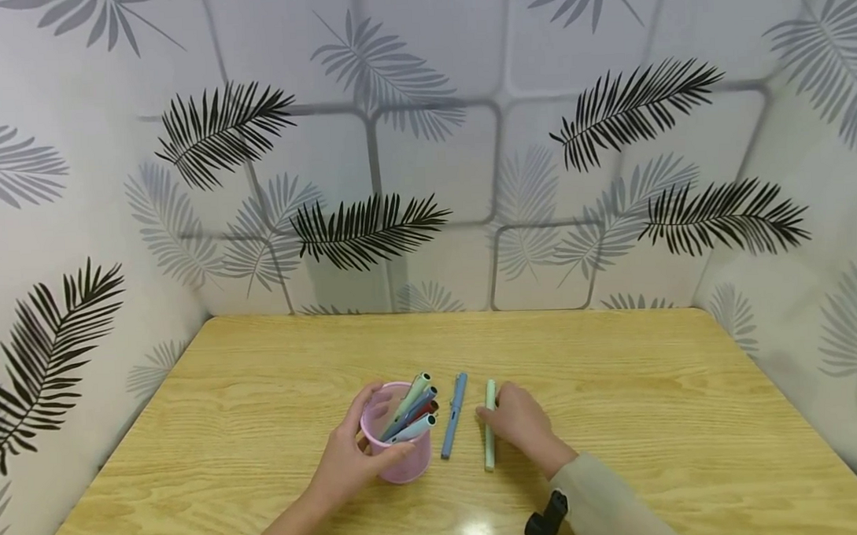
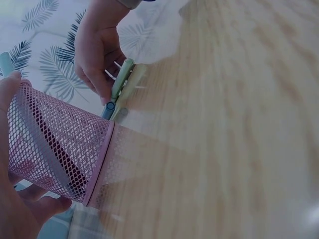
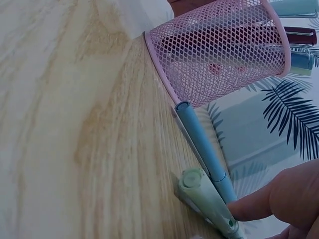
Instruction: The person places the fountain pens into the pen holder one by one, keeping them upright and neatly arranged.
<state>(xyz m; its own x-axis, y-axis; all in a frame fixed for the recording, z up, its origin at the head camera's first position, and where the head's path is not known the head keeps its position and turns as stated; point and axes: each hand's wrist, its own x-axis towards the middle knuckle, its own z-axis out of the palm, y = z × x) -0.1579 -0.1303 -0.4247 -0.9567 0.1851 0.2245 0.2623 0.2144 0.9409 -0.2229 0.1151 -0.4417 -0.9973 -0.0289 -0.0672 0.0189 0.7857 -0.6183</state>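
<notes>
My left hand (image 1: 341, 462) is wrapped round a pink mesh pen holder (image 1: 412, 463), which stands upright on the table. Several pens lean in it toward the right: a light green one (image 1: 413, 394), a blue one, a dark red one and a pale blue one (image 1: 414, 430). To the right of the holder, a blue pen (image 1: 454, 416) lies on the tabletop. Beside that, a light green pen (image 1: 489, 452) also lies there, and my right hand (image 1: 524, 423) pinches it near its middle, thumb on its left side. The fingertips beyond the pen are partly hidden.
The wooden table (image 1: 262, 383) reaches back to a wall (image 1: 432, 165) patterned with leaves. A black strap device (image 1: 547, 519) sits on the right wrist. Light glares off the table's near edge.
</notes>
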